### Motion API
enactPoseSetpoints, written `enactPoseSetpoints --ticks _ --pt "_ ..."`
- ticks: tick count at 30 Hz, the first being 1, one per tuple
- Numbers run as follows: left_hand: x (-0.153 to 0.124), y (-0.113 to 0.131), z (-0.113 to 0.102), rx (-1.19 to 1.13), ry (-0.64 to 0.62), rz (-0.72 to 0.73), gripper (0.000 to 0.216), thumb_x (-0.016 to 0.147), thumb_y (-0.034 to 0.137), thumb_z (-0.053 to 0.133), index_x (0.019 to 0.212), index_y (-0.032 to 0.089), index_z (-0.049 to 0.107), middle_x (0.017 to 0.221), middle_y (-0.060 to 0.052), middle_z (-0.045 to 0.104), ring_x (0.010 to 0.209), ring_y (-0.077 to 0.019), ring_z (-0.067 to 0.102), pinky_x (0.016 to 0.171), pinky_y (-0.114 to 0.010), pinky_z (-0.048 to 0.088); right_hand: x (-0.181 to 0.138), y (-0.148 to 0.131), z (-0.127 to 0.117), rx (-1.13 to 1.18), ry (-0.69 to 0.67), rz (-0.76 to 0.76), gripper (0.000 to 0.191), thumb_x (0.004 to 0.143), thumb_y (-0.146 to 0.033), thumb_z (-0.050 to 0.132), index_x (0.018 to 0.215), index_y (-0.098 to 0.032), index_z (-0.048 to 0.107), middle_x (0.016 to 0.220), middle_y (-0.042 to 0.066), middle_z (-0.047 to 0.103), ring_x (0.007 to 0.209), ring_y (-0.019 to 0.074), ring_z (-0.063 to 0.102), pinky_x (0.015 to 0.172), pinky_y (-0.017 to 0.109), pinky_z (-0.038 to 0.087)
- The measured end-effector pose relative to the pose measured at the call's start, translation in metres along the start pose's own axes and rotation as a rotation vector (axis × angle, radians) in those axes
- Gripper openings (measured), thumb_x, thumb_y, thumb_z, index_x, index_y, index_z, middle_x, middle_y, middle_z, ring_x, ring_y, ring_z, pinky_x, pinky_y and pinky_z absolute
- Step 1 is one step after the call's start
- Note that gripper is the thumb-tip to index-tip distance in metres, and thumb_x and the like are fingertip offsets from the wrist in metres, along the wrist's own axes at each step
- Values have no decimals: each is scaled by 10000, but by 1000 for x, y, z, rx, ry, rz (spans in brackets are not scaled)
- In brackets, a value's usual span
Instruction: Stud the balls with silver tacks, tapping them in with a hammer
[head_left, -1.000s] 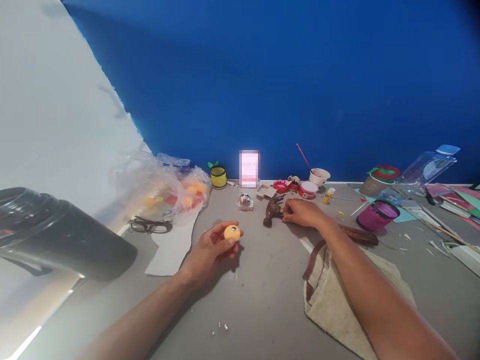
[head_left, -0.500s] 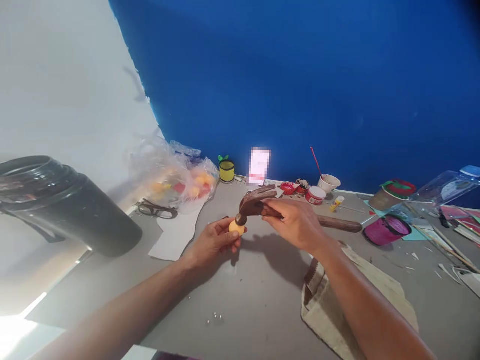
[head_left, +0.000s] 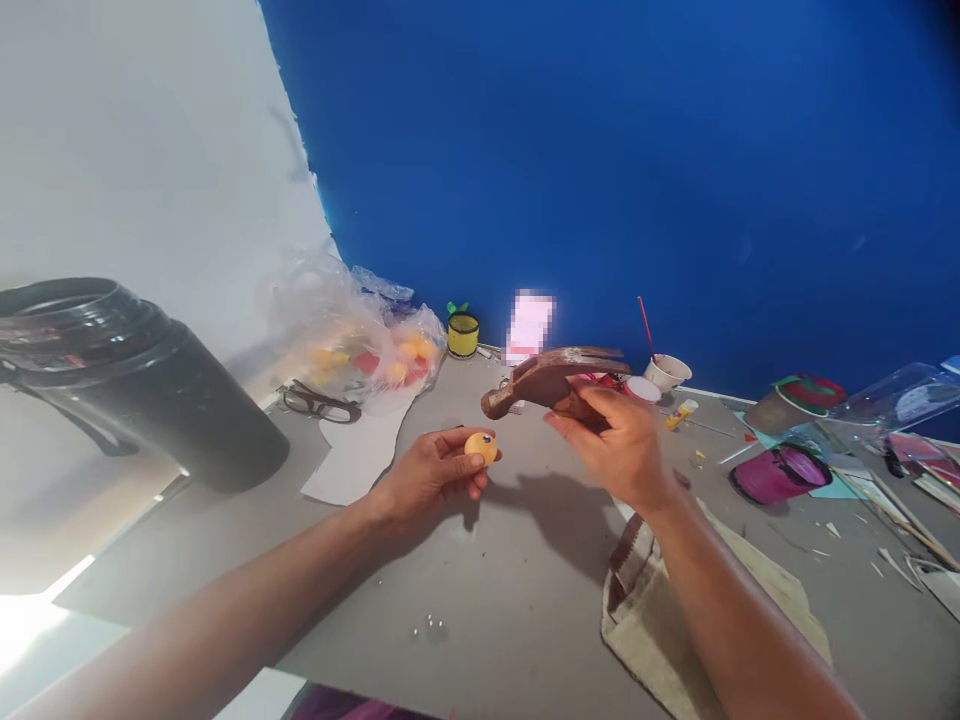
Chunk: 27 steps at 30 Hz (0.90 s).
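Observation:
Between the thumb and fingers of my left hand (head_left: 431, 470) is a small yellow ball (head_left: 478, 451), with a dark, shiny spot on its upper side. My right hand (head_left: 619, 440) grips a claw hammer (head_left: 544, 382) close behind its brown, worn head. The hammer's face hangs just above the ball, apart from it, and its claw points to the right. Most of the handle is hidden by my right hand. Below my hands, several tiny shiny bits (head_left: 430, 622) lie on the grey table (head_left: 480, 600).
A large dark flask (head_left: 180, 390) leans at the left. Behind are glasses (head_left: 319, 402), a plastic bag (head_left: 360, 345) and a yellow cup (head_left: 463, 335). To the right lie a cloth (head_left: 667, 610), a glue stick (head_left: 681, 414), a paper cup (head_left: 667, 373) and a purple container (head_left: 780, 474).
The hammer's face has lifted off the yellow ball, uncovering the dark spot. My right hand has moved slightly right with the hammer; my left hand still holds the ball. The view has shifted a little.

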<state>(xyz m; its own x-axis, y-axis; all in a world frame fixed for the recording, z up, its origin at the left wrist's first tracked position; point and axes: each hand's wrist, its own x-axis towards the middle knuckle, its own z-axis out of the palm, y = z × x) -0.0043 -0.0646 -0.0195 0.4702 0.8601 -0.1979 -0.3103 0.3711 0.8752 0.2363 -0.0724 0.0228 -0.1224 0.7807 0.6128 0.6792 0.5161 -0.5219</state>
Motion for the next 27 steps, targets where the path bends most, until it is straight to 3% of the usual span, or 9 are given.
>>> enactPoseSetpoints --ticks 4,6,10,15,21,27 --pt "1 4 0 -15 -39 -20 357 691 308 930 954 112 791 934 -92 716 626 -86 584 555 -209 507 3 3 1 -36 -174 20 146 874 -298 704 999 -235 746 860 31 763 750 193 678 731 307 520" --pt "0 7 -1 -23 -62 -37 349 707 321 920 950 108 789 879 -86 715 605 -80 563 539 -198 492 8 7 -5 -98 -199 45 108 847 -292 707 932 -235 742 864 34 746 772 199 661 736 313 497" --pt "-4 15 -2 -70 -64 -4 423 744 314 891 1099 124 763 941 -111 741 598 -91 568 531 -208 495 17 27 -20 -115 -144 255 230 792 -370 718 960 -214 733 849 33 710 744 202 614 700 321 465" --pt "-5 28 -9 -184 50 65 312 746 206 797 1040 115 746 929 -109 728 633 -123 593 522 -216 501 15 64 -15 -172 -397 475 179 768 -345 683 874 -201 695 719 -13 629 622 157 534 584 276 347" --pt "-3 35 -16 -198 137 98 329 727 144 716 1056 136 703 922 -97 719 636 -143 609 547 -245 519 13 69 0 -367 -661 480 145 815 -334 624 747 -206 621 736 4 633 676 162 541 594 273 277" --pt "-2 32 -14 -117 235 142 305 743 251 745 1021 139 687 884 -77 689 632 -137 577 542 -247 489 7 63 5 -503 -677 402 133 867 -304 592 773 -224 643 830 34 681 781 200 600 608 276 289"
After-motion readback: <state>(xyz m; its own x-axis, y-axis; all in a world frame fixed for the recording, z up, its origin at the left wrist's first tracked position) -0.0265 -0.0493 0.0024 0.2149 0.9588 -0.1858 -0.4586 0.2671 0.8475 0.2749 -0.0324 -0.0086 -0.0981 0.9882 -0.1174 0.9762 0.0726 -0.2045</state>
